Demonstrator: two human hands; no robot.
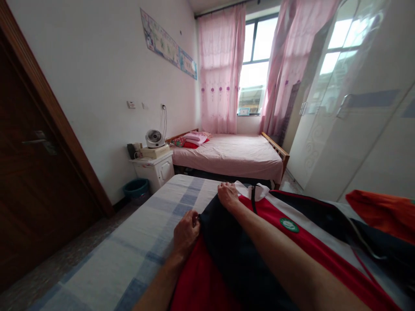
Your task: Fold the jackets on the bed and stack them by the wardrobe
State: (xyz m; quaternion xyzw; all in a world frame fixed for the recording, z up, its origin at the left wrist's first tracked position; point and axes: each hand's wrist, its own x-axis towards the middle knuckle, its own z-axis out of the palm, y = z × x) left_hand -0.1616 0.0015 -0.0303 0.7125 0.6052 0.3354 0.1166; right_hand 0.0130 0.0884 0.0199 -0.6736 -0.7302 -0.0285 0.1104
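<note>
A red, navy and white zip-up jacket (285,242) with a round green badge lies spread over the near bed. One navy part of it is folded across the red body. My left hand (187,231) pinches the jacket's navy edge on the left side. Farther up, near the white collar, my right hand (228,194) has its fingers curled onto the navy cloth at the shoulder. My right forearm crosses over the jacket and hides part of it.
The near bed has a blue-and-white checked sheet (162,216). An orange garment (379,211) lies at the right. Beyond stand a pink-covered bed (233,151), a white nightstand (162,170) with a small fan (154,138), a teal bin (136,188) and a glossy wardrobe (350,142).
</note>
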